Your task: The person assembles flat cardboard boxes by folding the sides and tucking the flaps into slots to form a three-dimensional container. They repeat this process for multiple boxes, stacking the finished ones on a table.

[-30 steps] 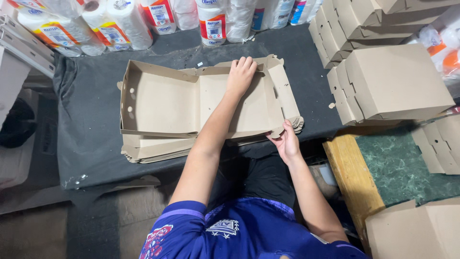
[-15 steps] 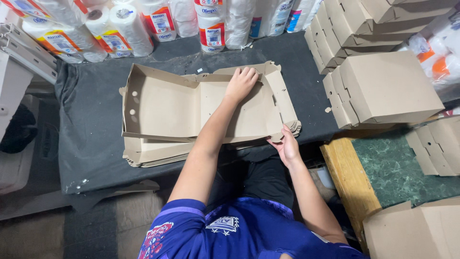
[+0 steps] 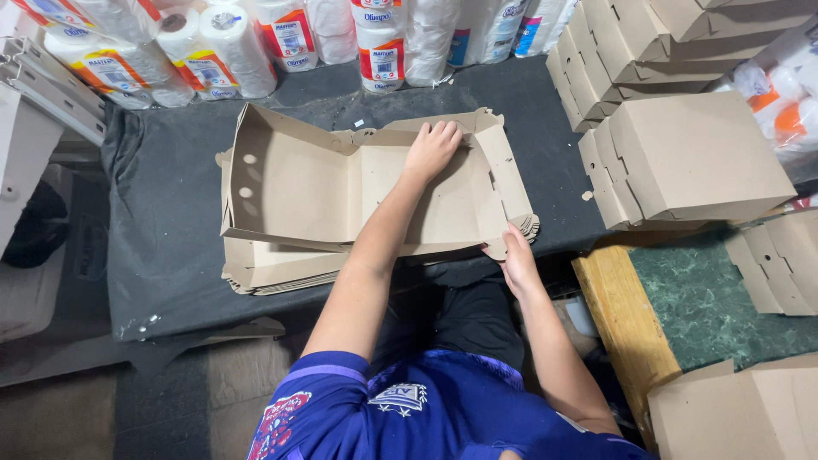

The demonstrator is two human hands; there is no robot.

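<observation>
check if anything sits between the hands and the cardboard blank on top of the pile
Nothing visible does. The left hand lies flat on the top cardboard blank, and the right hand grips its near right corner; both already touch it.

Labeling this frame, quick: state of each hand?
Left hand: open, palm flat on the cardboard box blank.
Right hand: fingers pinching the blank's near right corner.

Even overhead light, soft shadows, sharp focus, mild wide-angle bending at edges.

Dark-clothed table (image 3: pixel 170 247), green marbled counter (image 3: pixel 716 290) (wood-edged).
</observation>
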